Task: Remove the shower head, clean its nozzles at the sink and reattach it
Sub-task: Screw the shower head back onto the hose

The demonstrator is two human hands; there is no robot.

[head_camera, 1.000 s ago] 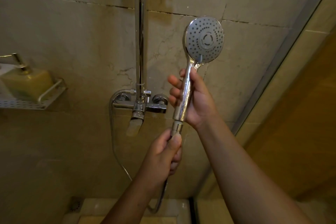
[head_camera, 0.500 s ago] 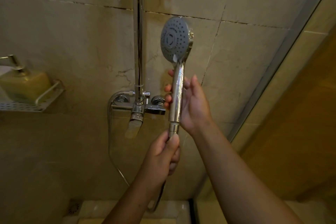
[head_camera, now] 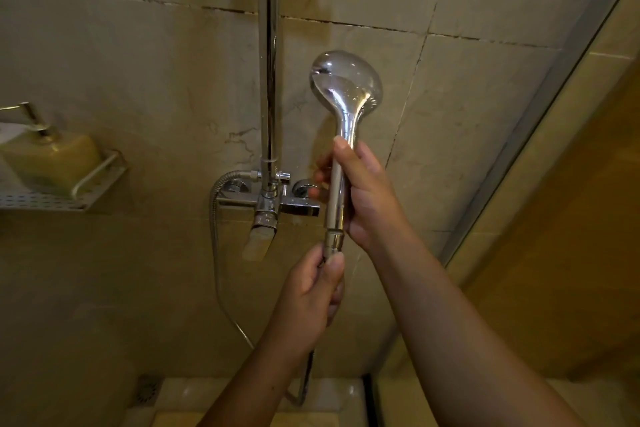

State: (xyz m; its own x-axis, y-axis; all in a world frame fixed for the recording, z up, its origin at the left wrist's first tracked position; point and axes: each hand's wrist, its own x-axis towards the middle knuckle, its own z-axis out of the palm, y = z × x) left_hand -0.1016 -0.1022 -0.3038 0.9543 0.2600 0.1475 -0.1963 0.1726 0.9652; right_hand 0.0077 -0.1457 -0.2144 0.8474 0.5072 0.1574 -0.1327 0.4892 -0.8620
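Now that the shower head [head_camera: 346, 87] has spun half round, chrome back facing me, nozzles to the wall | right hand [head_camera: 367, 191] fingers curled round its handle | left hand [head_camera: 311, 291] pinches the hose nut [head_camera: 334, 241] below | joint probably unscrewing, seemingly not yet parted | held beside the mixer tap [head_camera: 270, 208]

No legible text, labels or brands; view dim.
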